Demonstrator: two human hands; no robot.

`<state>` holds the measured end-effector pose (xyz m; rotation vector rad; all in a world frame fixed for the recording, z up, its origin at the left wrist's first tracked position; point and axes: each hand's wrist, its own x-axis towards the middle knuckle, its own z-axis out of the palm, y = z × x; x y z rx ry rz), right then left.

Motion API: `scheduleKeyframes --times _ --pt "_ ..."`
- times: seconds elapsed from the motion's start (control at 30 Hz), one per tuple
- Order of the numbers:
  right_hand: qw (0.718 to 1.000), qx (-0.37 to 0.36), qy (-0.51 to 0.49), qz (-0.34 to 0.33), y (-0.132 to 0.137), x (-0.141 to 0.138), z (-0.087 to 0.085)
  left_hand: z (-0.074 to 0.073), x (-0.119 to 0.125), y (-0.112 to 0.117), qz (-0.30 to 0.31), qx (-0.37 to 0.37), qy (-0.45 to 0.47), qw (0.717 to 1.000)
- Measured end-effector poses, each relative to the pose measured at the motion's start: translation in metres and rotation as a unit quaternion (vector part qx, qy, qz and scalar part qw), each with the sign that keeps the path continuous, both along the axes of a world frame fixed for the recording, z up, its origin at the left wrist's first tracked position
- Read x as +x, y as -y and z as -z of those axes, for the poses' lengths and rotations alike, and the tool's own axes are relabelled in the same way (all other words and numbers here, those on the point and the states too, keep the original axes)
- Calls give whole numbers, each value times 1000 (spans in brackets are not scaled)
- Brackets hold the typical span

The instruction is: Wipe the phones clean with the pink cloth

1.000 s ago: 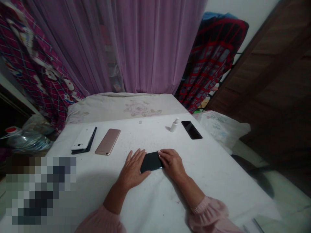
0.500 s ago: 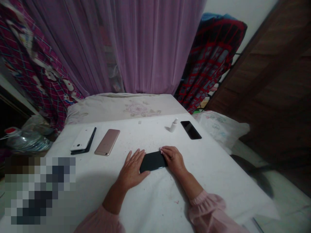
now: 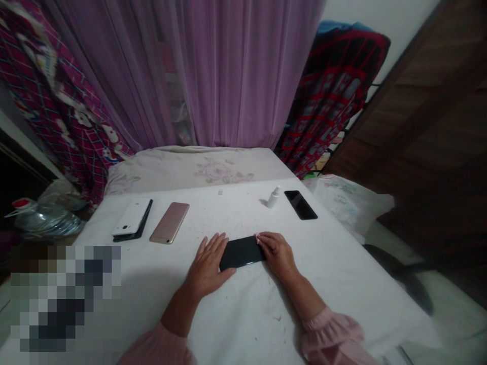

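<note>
The right hand (image 3: 278, 255) has slid right, fingers loosely bent, tips on the right end of the black phone (image 3: 242, 252); the left hand (image 3: 208, 266) lies flat, fingers spread, at its left end.

Your left hand (image 3: 208, 264) and right hand (image 3: 277, 252) close off both short ends of the dark phone (image 3: 242, 252). Its far long edge is open. Bare table (image 3: 236, 213) beyond, then obstacles: white phone (image 3: 132, 218), pink phone (image 3: 169, 222) at left; small bottle (image 3: 273, 197), black phone (image 3: 300, 204) at right, well apart.
</note>
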<state>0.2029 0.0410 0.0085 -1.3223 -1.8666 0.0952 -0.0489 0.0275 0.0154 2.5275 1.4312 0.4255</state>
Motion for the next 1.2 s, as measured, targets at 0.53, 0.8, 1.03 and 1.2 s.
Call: scheduleKeyframes --times 0.53,0.8,1.03,1.2 --pt "988 -46 95 -116 -15 -48 -16 8 -10 2 -48 35 64 996" --pt "984 -62 105 -130 -14 -59 -20 7 -13 1 -39 23 48 998" --pt "990 -66 105 -61 -17 5 -18 2 -13 1 -32 -1 29 999" --pt "987 -68 111 -93 -19 -28 -21 3 -13 0 -28 -1 15 999"
